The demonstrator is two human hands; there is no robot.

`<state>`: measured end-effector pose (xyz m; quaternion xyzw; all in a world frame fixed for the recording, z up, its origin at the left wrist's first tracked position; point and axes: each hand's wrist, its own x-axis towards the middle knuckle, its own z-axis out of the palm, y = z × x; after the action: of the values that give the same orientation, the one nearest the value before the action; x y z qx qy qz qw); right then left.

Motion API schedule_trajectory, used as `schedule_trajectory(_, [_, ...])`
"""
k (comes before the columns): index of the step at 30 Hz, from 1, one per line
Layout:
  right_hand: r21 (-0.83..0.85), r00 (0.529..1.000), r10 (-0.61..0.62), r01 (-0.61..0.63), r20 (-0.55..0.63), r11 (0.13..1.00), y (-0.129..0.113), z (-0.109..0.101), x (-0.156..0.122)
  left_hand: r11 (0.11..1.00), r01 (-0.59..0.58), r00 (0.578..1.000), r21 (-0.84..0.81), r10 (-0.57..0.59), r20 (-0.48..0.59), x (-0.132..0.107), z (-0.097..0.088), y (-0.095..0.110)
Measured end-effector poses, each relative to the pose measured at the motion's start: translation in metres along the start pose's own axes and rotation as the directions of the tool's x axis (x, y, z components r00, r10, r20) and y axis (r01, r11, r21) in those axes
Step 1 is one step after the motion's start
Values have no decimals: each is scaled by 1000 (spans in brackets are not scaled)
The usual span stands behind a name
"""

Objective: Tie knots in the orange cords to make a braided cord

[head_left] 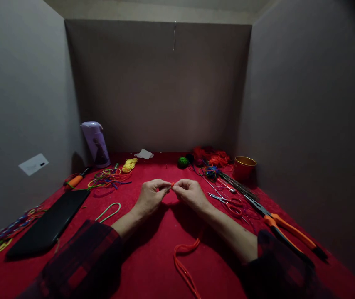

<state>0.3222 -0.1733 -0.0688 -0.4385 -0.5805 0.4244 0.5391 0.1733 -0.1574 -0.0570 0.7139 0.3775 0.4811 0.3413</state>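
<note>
My left hand (153,196) and my right hand (191,194) meet fingertip to fingertip above the middle of the red cloth. Both pinch a small bit of orange-red yarn (173,184), of which only a little shows between the fingers. A longer orange-red strand (182,265) lies on the cloth below my right forearm and runs off the bottom edge; whether it joins the pinched bit is hidden. Right of my right hand lie red-handled scissors (232,203), blades pointing left. A pale green cord loop (110,211) lies near my left wrist.
Long-nose pliers (285,230) with orange handles lie at right, near a gold-rimmed red cup (244,165). Yarn balls (183,162) sit at the back. On the left are a black flat case (51,222), tangled cords (107,177) and a purple flask (96,143). Grey walls enclose the table.
</note>
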Motion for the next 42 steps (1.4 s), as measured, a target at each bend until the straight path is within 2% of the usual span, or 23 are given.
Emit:
schedule_trajectory(4, [61, 999, 32, -34, 44, 998, -4, 2, -3, 968, -157, 987, 195, 147, 65, -3, -3, -1])
schedule_trajectory(9, [146, 989, 112, -126, 97, 981, -12, 1, -8, 927, -214, 976, 309, 188, 115, -7, -6, 7])
schedule_trajectory(13, [214, 984, 101, -131, 146, 968, -10, -1, -7, 878, -299, 954, 374, 260, 152, -8, -6, 7])
schedule_trajectory(19, [269, 984, 107, -143, 145, 952, -6, -1, -6, 705, -432, 902, 562, 334, 274, -8, -7, 6])
schedule_trajectory(21, [272, 984, 107, -143, 143, 952, -5, -1, -5, 698, -439, 899, 566, 339, 279, -8, -7, 6])
schedule_trajectory(23, [279, 984, 105, -142, 142, 950, -4, -1, -5, 731, -434, 901, 527, 354, 251, -8, -8, 5])
schedule_trajectory(26, [294, 983, 116, -153, 140, 944, -5, 0, -6, 786, -409, 912, 464, 366, 185, -7, -7, 3])
schedule_trajectory(29, [296, 983, 126, -160, 130, 942, -8, 1, -6, 863, -340, 940, 372, 323, 112, -6, -6, 1])
schedule_trajectory(31, [292, 985, 124, -156, 123, 944, -8, 1, -7, 937, -237, 971, 256, 235, 38, -4, -4, 2])
schedule_trajectory(33, [280, 987, 115, -143, 116, 949, -8, 1, -6, 990, -86, 996, 112, 89, -26, -2, -1, 3])
schedule_trajectory(35, [255, 989, 97, -122, 108, 959, -7, 2, -6, 997, 67, 997, -29, -68, -41, -1, 1, 5])
schedule_trajectory(37, [214, 992, 75, -95, 100, 972, -6, 2, -5, 979, 168, 985, -119, -171, -18, 1, 2, 6])
schedule_trajectory(39, [169, 994, 55, -70, 92, 983, -5, 2, -4, 968, 207, 978, -140, -209, 3, 1, 2, 6])
schedule_trajectory(42, [116, 995, 43, -53, 87, 992, -5, 1, -3, 980, 174, 985, -94, -173, 12, 1, 2, 5])
